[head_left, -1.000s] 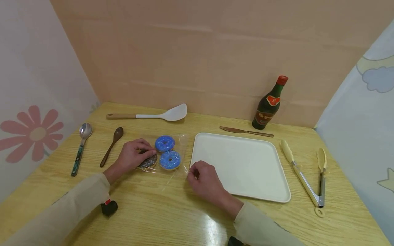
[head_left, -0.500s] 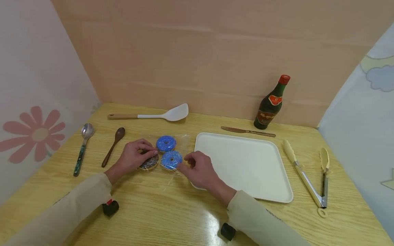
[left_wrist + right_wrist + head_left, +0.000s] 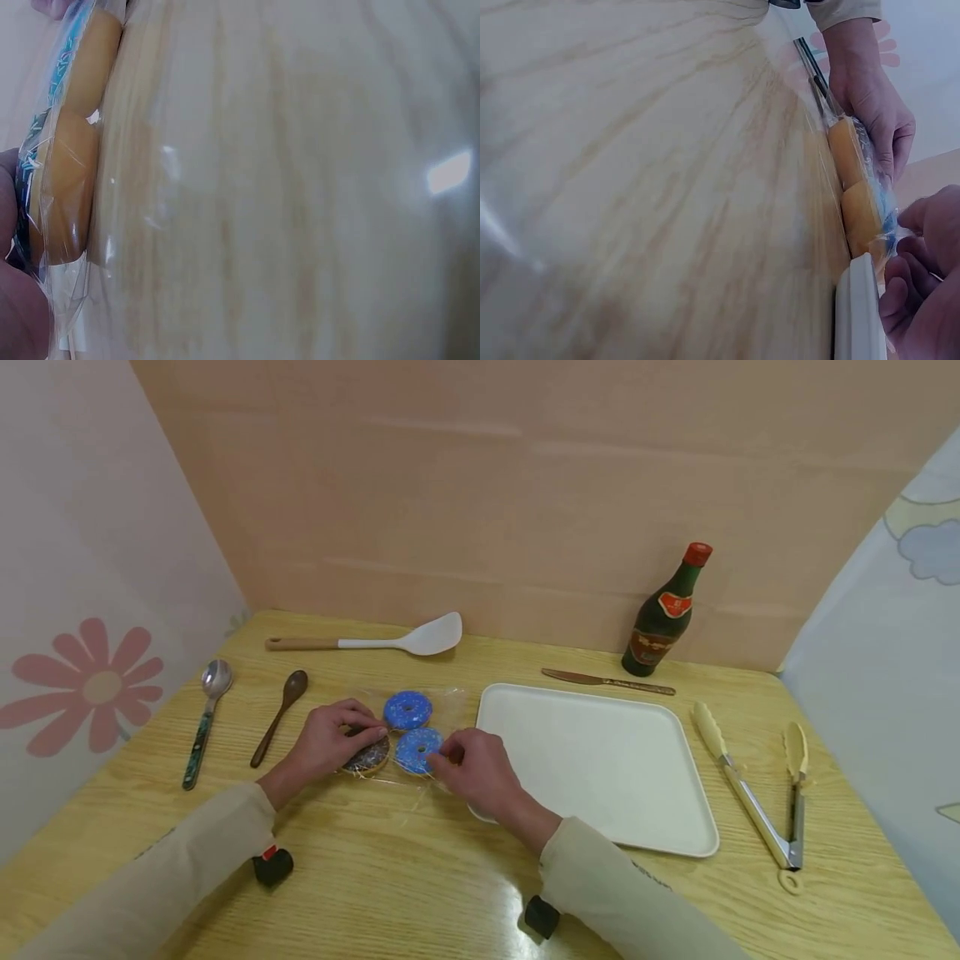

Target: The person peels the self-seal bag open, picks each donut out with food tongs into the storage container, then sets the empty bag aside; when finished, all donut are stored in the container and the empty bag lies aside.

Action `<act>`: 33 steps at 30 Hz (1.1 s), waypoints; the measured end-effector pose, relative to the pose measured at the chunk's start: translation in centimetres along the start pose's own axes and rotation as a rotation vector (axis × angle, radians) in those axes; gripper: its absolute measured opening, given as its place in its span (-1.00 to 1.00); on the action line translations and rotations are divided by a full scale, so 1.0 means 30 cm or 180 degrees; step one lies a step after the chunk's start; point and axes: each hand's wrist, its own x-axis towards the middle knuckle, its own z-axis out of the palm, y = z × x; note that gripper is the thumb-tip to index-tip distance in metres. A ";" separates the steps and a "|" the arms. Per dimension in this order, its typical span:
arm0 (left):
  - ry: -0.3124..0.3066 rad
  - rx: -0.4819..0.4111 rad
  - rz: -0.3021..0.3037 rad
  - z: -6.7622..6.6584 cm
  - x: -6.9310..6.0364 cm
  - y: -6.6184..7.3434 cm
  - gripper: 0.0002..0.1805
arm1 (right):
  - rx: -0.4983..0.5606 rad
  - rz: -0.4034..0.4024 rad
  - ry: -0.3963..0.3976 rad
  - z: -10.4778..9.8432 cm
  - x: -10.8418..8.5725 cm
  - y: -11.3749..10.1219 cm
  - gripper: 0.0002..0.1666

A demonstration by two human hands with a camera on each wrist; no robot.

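In the head view a clear plastic bag point(image 3: 450, 697) lies flat left of the white tray point(image 3: 592, 760). Inside it are two blue sprinkled donuts point(image 3: 407, 710) and one chocolate donut point(image 3: 369, 758). My left hand point(image 3: 324, 747) grips the bag at the chocolate donut, partly covering it. With thumb and forefinger, my right hand point(image 3: 480, 770) pinches the film beside the nearer blue donut point(image 3: 414, 750), over the tray's left edge. The right wrist view shows the film bunched at those fingertips point(image 3: 913, 217). Tan donut sides point(image 3: 71, 187) show through the film in the left wrist view.
Left of the bag lie a dark wooden spoon point(image 3: 279, 714) and a metal spoon point(image 3: 198, 739). A white spatula point(image 3: 405, 642) lies behind it. Beyond the tray are a knife point(image 3: 607, 682) and a green bottle point(image 3: 660, 622). Splayed tongs point(image 3: 757, 810) lie at the right.
My right hand has moved left from beside the tray to the bag's edge by the nearer blue donut, and its fingertips have closed on the film. The left hand has stayed at the chocolate donut.
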 end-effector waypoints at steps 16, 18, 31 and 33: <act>0.0025 -0.0036 -0.0003 0.003 0.004 -0.018 -0.96 | 0.0049 0.0046 0.0360 -0.066 -0.032 0.072 -0.84; 0.0025 -0.0037 0.0007 0.003 0.002 -0.019 -0.95 | 0.0040 0.0100 0.0394 -0.073 -0.038 0.083 -0.83; 0.0036 -0.0028 0.0039 0.005 0.002 -0.025 -0.89 | -0.0006 0.0162 0.0396 -0.103 -0.014 0.088 -0.83; 0.0029 -0.0064 0.0047 0.007 0.001 -0.026 -0.90 | -0.0014 0.0183 0.0384 -0.099 0.009 0.086 -0.83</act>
